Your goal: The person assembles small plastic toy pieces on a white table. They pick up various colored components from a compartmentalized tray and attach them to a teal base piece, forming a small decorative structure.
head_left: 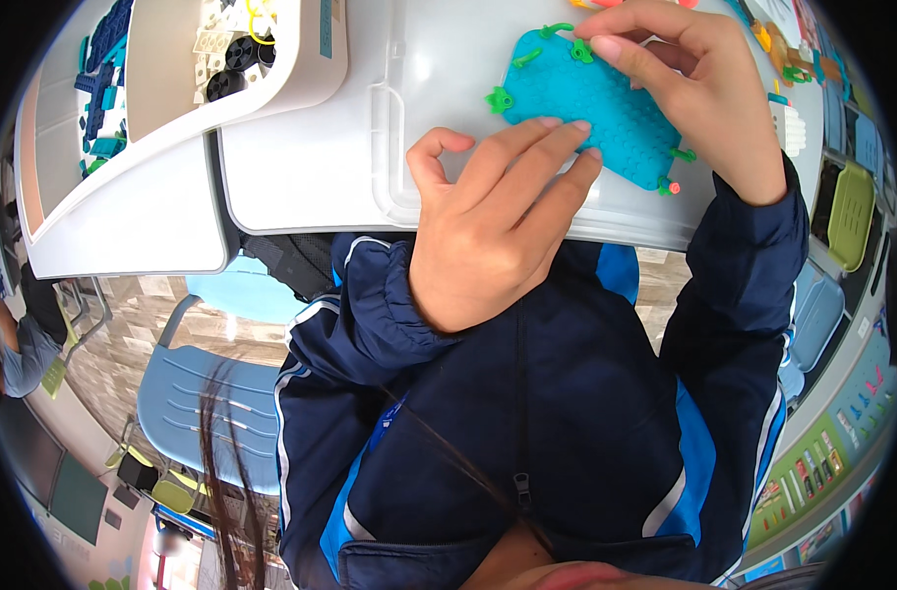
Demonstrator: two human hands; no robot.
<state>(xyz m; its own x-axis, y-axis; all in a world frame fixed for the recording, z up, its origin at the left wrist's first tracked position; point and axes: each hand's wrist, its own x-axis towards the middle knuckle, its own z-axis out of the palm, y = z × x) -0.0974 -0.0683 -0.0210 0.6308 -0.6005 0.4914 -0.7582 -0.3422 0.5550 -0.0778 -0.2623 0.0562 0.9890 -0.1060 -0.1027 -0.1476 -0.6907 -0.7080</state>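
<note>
A teal studded building plate point(606, 123) lies near the table's edge, with green plant pieces around its rim. My left hand point(498, 216) is open, its fingers stretched out and resting on the plate's near edge. Over the far side, my right hand point(699, 88) is closed in a pinch, thumb and index finger at a small green plant piece point(581, 52). Whether that piece is fixed to the plate is hard to tell. Another green plant piece point(501, 99) sits at the left corner. At the right corner is a green stem with a pink tip point(673, 187).
A white sorting bin point(301, 79) at the upper left holds blue and white bricks and black wheels. The plate lies over a clear plastic tray or lid point(397, 157) on the white table. More coloured pieces point(788, 59) stand at far right. A blue chair point(208, 403) stands at left.
</note>
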